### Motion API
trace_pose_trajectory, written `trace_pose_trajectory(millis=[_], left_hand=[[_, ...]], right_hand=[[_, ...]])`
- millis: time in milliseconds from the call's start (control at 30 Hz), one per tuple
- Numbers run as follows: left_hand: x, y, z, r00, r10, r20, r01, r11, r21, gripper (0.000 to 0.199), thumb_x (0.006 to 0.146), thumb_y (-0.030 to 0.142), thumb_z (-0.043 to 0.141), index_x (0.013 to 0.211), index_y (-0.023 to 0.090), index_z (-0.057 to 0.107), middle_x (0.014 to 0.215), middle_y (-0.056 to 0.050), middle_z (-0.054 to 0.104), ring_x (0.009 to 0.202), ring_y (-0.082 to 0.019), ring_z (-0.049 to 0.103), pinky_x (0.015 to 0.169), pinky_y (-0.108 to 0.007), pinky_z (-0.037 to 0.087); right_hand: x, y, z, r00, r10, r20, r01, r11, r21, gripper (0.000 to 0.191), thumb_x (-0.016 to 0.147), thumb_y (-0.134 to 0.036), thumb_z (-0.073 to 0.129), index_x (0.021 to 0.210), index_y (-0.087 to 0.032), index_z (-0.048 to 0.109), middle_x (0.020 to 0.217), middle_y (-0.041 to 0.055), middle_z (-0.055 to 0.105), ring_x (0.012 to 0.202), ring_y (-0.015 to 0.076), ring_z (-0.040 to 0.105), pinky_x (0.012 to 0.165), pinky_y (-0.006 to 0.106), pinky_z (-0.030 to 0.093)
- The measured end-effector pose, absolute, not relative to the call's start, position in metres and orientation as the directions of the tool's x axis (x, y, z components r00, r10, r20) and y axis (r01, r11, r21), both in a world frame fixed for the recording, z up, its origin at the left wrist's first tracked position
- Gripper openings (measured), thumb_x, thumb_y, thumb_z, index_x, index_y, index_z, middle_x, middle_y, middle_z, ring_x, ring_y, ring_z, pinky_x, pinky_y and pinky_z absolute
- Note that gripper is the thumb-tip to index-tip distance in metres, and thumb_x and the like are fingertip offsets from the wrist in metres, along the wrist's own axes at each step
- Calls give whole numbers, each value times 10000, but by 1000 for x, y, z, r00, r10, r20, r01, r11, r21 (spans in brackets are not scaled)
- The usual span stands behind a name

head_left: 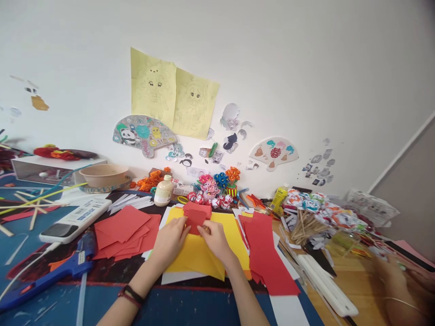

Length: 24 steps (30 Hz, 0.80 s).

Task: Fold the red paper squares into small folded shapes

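A small piece of red paper is upheld between my two hands, over sheets of yellow paper. My left hand pinches its left edge with thumb and fingers. On the opposite side, the fingers of my right hand are closed on its lower right edge. More red paper lies just behind it. Cut red squares are piled to the left of my left hand. Long red sheets lie to the right, partly over white paper.
At left are a blue glue gun, a power strip and a bowl. A glue bottle and paper flowers stand behind. At right, a co-worker's blurred hand is near a white paper trimmer.
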State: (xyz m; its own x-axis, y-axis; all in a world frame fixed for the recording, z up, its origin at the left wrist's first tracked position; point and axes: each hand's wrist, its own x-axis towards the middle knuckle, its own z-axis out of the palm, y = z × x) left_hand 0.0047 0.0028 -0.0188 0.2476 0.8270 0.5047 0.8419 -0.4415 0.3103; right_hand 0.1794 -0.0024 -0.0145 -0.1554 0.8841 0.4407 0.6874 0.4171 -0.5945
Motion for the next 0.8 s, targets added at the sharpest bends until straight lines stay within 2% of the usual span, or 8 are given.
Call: trace_pose_trajectory(millis=[100,200,433,667,800], left_hand=[[5,2,-20,286,798,531,885,-432,172,169,914,291,378,883,201,518,773,-50,610,749,-220,580,618,-288,341],[5,2,-19,262,794,549,896,-411,166,167,918,289,374,919,197,514,785,-49,615,751,-219,584,629,-294,350],[5,1,-18,238,823,516,901,-385,200,201,935,281,318,891,202,497,799,-49,627,762,-211,600,590,-282,338],[7,-1,-16,258,827,499,886,-409,220,205,929,258,313,898,193,506,811,-60,632,759,-210,606,600,-287,353],[6,-3,-14,282,820,498,865,-442,237,206,927,245,308,880,202,504,816,-58,629,777,-208,603,596,-280,355]], right_hand=[[179,-5,-17,-207,849,486,798,434,-418,224,875,-225,534,657,-173,546,669,11,602,636,142,533,567,223,283],[179,-7,-18,-236,855,462,836,421,-352,210,891,-230,521,690,-180,554,707,17,621,663,147,547,572,225,274],[177,-9,-14,-204,879,431,837,385,-389,189,936,-262,445,827,-189,581,737,25,632,667,155,561,561,220,281],[173,-10,-16,-241,867,437,842,411,-350,217,952,-242,401,914,-190,608,873,66,676,805,192,608,641,237,335],[173,-9,-20,-217,878,426,866,375,-332,230,942,-226,413,894,-193,635,840,76,682,785,212,614,641,264,346]])
